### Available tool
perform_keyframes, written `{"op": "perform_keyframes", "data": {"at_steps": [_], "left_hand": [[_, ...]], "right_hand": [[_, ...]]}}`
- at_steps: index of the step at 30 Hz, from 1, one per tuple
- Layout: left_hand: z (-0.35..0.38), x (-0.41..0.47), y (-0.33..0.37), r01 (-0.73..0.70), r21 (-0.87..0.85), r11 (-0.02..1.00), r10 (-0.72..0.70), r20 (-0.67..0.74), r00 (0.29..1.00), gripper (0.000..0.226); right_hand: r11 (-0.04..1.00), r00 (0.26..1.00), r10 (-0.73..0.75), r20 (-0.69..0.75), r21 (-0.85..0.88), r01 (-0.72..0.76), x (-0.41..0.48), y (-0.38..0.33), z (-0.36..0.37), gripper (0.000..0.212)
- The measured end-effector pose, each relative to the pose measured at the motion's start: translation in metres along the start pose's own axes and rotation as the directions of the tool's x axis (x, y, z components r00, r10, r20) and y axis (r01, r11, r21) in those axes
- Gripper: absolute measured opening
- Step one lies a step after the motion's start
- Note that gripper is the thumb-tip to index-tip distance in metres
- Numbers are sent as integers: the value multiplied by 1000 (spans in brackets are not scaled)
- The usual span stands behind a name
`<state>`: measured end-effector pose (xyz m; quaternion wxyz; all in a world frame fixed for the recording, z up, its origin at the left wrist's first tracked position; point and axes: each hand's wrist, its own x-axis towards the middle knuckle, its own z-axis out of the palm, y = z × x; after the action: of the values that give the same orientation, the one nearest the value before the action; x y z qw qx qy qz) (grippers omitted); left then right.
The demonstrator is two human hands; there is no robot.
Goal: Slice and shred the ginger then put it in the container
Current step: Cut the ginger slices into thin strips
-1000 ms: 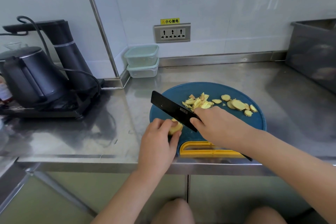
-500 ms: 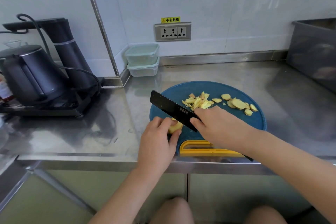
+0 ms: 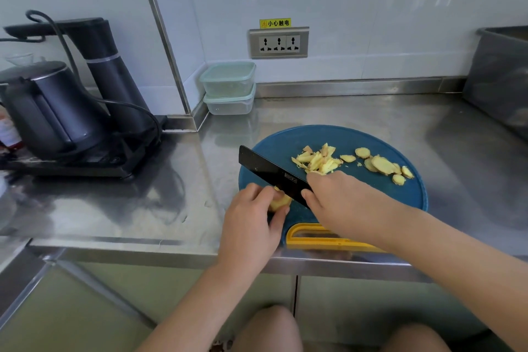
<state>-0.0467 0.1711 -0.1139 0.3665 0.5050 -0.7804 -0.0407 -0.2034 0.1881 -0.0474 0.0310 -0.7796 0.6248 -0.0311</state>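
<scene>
A round blue cutting board (image 3: 371, 137) with a yellow handle lies near the counter's front edge. My left hand (image 3: 251, 220) pins a yellow ginger piece (image 3: 280, 202) at the board's left edge. My right hand (image 3: 343, 203) grips a black knife (image 3: 271, 173), its blade angled up to the left and lying across the ginger piece. A pile of shredded ginger (image 3: 317, 161) sits mid-board, and several round slices (image 3: 381, 165) lie to its right. Two stacked clear containers (image 3: 228, 87) with pale green lids stand against the back wall.
A black kettle (image 3: 48, 111) on its base with a dispenser column and cable fills the counter's left side. A grey bin (image 3: 500, 77) stands at the far right. A wall socket (image 3: 278, 43) sits above the containers. The steel counter edge (image 3: 171, 251) runs just below my hands.
Both hands and the knife stay nearly where they were, with only a slight shift of the blade over the ginger piece.
</scene>
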Motion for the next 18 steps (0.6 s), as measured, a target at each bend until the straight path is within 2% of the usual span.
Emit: {"op": "perform_keyframes", "data": {"at_steps": [5, 12, 18], "left_hand": [[1, 0, -2, 14, -5, 1000, -14, 9, 1000, 16], [1, 2, -3, 32, -23, 999, -31, 47, 998, 15], [0, 2, -2, 26, 0, 1000, -26, 40, 999, 14]], "right_hand": [[999, 998, 8, 65, 36, -11, 2, -4, 1, 18], [999, 997, 37, 71, 9, -38, 14, -10, 9, 9], [999, 999, 31, 36, 9, -32, 25, -15, 16, 14]]}}
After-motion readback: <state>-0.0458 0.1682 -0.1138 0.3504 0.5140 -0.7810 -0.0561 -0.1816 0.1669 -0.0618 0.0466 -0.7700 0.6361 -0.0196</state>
